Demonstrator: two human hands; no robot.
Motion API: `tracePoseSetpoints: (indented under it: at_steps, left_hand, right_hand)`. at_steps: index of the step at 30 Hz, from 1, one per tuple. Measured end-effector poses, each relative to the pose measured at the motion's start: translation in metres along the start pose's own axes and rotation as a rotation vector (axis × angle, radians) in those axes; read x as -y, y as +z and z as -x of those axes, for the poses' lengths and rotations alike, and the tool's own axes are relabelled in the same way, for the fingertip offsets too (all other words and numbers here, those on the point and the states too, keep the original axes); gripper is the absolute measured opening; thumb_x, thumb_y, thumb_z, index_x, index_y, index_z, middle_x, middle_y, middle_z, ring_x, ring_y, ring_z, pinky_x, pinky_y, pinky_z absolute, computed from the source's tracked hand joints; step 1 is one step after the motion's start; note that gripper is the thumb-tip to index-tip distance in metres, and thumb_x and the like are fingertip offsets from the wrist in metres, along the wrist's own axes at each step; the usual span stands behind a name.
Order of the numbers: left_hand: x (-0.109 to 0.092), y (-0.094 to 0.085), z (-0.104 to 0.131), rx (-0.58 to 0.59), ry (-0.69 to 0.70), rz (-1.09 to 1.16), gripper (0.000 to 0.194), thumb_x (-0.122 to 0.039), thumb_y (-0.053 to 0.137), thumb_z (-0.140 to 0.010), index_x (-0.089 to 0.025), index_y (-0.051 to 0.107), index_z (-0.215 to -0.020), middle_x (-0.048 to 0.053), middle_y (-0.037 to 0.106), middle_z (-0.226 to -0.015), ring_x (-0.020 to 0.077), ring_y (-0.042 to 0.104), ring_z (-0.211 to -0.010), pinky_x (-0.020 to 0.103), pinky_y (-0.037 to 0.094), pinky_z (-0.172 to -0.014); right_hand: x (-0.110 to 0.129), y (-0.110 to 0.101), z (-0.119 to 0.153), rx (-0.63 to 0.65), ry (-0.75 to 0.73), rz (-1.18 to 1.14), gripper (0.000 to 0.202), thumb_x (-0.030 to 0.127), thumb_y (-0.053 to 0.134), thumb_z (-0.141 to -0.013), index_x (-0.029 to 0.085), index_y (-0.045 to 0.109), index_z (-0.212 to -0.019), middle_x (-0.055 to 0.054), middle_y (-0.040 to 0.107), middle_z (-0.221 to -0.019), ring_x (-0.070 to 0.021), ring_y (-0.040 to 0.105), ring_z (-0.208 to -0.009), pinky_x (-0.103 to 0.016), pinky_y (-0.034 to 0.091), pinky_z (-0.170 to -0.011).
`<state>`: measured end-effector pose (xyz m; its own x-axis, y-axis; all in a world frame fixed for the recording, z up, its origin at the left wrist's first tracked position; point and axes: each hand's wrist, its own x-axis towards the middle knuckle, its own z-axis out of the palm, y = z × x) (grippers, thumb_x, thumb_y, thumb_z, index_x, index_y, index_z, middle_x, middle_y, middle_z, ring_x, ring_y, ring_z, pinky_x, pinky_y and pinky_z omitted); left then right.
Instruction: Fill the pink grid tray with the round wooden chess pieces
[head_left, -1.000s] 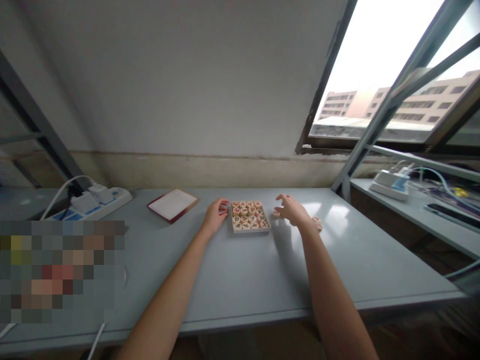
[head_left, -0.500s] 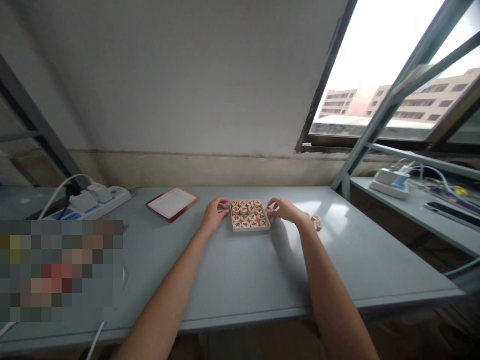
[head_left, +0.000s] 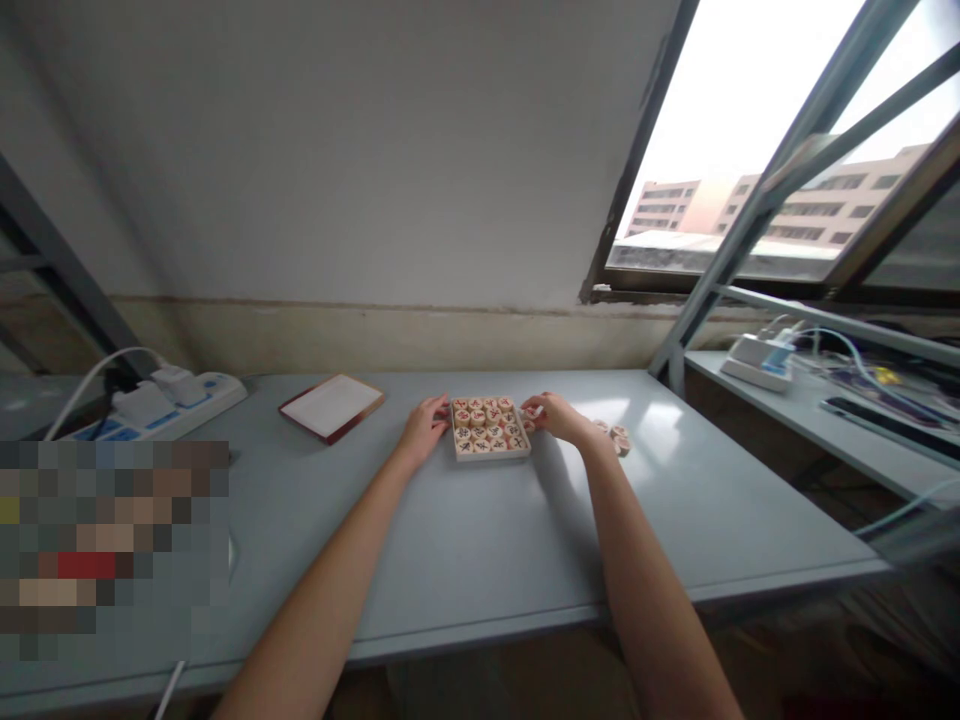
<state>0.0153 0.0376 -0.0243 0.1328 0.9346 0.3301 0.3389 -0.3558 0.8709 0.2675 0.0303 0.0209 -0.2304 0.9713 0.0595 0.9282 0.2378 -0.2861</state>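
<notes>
A shallow pale box (head_left: 491,456) sits on the desk with rows of round wooden Chinese chess pieces (head_left: 480,420) in it. Those at the back carry red characters, those at the front dark ones. My left hand (head_left: 424,430) lies at the box's left side, fingers apart, the tips at or against its wall; it holds nothing. At the right wall, my right hand (head_left: 559,416) pinches a Chinese chess piece (head_left: 529,414) between thumb and fingers. More loose pieces (head_left: 620,440) lie to the right, partly hidden behind my right wrist.
A lid with a white inside and dark red edge (head_left: 334,407) lies on the grey desk (head_left: 480,560) at the left. Power strips stand at the far left (head_left: 217,388) and on the right-hand desk (head_left: 757,362). A metal post (head_left: 675,370) rises at the back right corner.
The whole view has shifted slightly, so things appear further left. My left fingers are closer to the box's left wall. The right hand stays at the right wall with a piece.
</notes>
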Motion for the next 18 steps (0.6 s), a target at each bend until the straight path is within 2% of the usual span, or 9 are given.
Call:
tracePoseSetpoints:
  at_steps: [5,9,13,15,18]
  left_hand:
    - [-0.004,-0.003,0.001,0.006,0.087,-0.138,0.034,-0.002,0.051,-0.07,-0.015,0.061,-0.1,0.009,0.059,-0.105,0.0167,0.057,-0.092,0.035,0.046,-0.085]
    - [-0.008,-0.004,0.0,0.003,0.087,-0.242,0.031,-0.004,0.048,-0.074,-0.015,0.061,-0.1,0.009,0.06,-0.106,0.0184,0.054,-0.1,0.037,0.039,-0.093]
    - [-0.003,-0.001,0.001,0.029,0.076,-0.209,0.044,0.0,0.044,-0.073,-0.019,0.053,-0.112,0.008,0.057,-0.113,0.0169,0.051,-0.105,0.036,0.037,-0.095]
    - [0.001,0.0,0.001,0.023,0.076,-0.203,0.05,0.003,0.042,-0.071,-0.018,0.049,-0.116,0.008,0.055,-0.115,0.0161,0.049,-0.107,0.036,0.035,-0.096]
    - [0.003,0.001,0.002,0.025,0.08,-0.202,0.054,0.005,0.039,-0.07,-0.018,0.047,-0.118,0.008,0.053,-0.117,0.015,0.047,-0.108,0.035,0.035,-0.096]
  right_hand:
    - [-0.005,0.001,-0.003,-0.15,0.04,-0.01,0.022,0.008,0.054,-0.069,0.013,0.064,-0.087,-0.008,0.061,-0.086,-0.0127,0.055,-0.073,-0.021,0.041,-0.071]
    - [0.001,-0.007,0.0,-0.248,-0.042,-0.17,0.02,0.023,0.058,-0.071,0.018,0.062,-0.089,-0.004,0.062,-0.088,-0.0136,0.056,-0.072,-0.025,0.043,-0.069]
    - [0.012,-0.012,0.001,-0.152,-0.166,-0.331,0.022,0.025,0.06,-0.068,0.021,0.062,-0.09,-0.002,0.062,-0.087,-0.0136,0.056,-0.073,-0.025,0.044,-0.069]
    - [0.014,-0.01,0.001,-0.093,-0.165,-0.34,0.022,0.023,0.062,-0.067,0.02,0.063,-0.088,-0.002,0.062,-0.084,-0.0137,0.056,-0.072,-0.025,0.044,-0.067]
    - [0.012,-0.004,-0.002,-0.101,-0.168,-0.323,0.025,0.025,0.065,-0.064,0.019,0.063,-0.088,-0.004,0.06,-0.087,-0.0131,0.054,-0.071,-0.024,0.044,-0.064]
